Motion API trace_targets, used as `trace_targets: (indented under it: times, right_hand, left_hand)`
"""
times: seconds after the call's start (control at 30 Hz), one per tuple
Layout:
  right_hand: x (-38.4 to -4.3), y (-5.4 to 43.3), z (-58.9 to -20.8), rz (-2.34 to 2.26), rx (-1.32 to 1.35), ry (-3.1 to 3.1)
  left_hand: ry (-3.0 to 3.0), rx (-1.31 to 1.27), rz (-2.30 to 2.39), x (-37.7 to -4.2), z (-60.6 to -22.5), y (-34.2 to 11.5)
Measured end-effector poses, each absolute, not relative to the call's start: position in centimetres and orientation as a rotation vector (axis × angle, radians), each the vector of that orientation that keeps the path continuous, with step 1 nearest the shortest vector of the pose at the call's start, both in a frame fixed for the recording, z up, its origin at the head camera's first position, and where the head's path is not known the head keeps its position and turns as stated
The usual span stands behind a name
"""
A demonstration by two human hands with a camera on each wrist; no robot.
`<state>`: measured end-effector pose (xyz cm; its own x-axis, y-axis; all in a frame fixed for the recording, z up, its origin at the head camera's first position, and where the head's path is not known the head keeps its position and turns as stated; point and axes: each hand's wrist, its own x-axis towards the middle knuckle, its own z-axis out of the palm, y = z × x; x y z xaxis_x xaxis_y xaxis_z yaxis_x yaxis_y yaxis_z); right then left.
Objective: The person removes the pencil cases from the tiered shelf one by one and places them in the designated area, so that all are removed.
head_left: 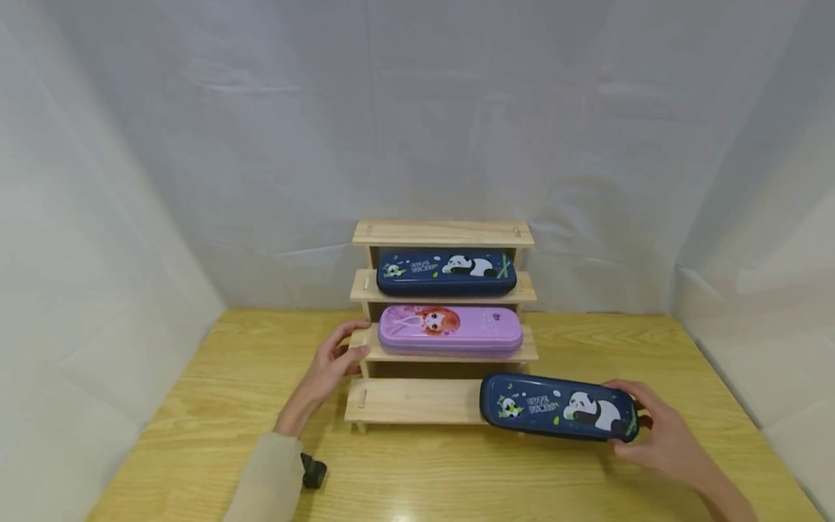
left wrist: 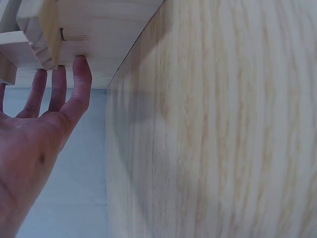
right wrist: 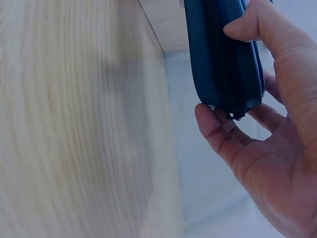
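Note:
My right hand (head_left: 665, 435) grips the right end of a navy zipped pencil case (head_left: 554, 407) with a panda print. In the right wrist view the thumb (right wrist: 242, 29) presses along the zip side of the case (right wrist: 223, 59). The case is tilted slightly, its left end over the right part of the lowest step of a stepped wooden rack (head_left: 417, 400); whether it touches is unclear. My left hand (head_left: 329, 366) holds the left end of the rack's step just above. Its fingertips meet the wood in the left wrist view, with the thumb hidden there.
A purple pencil case (head_left: 457, 330) with a girl print lies on the second step up. Another navy panda case (head_left: 446, 272) sits on the step above it. A small black object (head_left: 314, 471) lies on the wooden table (head_left: 457, 478) beside the left sleeve. Pale sheeting (head_left: 450, 109) surrounds the table.

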<state>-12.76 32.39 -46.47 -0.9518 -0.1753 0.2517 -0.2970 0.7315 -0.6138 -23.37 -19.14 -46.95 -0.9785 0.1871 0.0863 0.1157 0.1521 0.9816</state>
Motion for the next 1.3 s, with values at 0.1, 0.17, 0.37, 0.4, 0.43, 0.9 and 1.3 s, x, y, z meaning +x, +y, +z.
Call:
trace_targets:
  times: [0.1,0.17,0.37,0.4,0.43,0.9,1.3]
  right_hand:
    - [-12.6,33.1,-46.6,1.023,0.380,-2.721]
    - [-12.5,33.7,-46.7,1.028,0.377,-2.701]
    - [-12.1,35.0,-46.7,1.029,0.328,-2.690]
    - [-12.1,35.2,-46.7,1.025,0.320,-2.694]
    - [-12.0,35.4,-46.8,1.023,0.311,-2.700]
    - [-10.6,38.2,-46.7,0.981,0.215,-2.695]
    - [-10.2,38.7,-46.6,0.892,-0.045,-2.762]
  left_hand:
    - [2.334,0.314,1.995,-23.4,-46.9,-19.2]
    - [2.336,0.317,1.995,-23.4,-46.9,-19.2]
    - [2.343,0.317,1.994,-23.5,-47.0,-19.1]
    - [2.343,0.314,1.994,-23.5,-47.0,-19.1]
    - [2.344,0.312,1.994,-23.5,-47.0,-19.1]
    - [2.357,0.328,2.000,-23.5,-47.3,-19.2]
    - [2.350,0.298,1.997,-23.5,-47.3,-19.0]
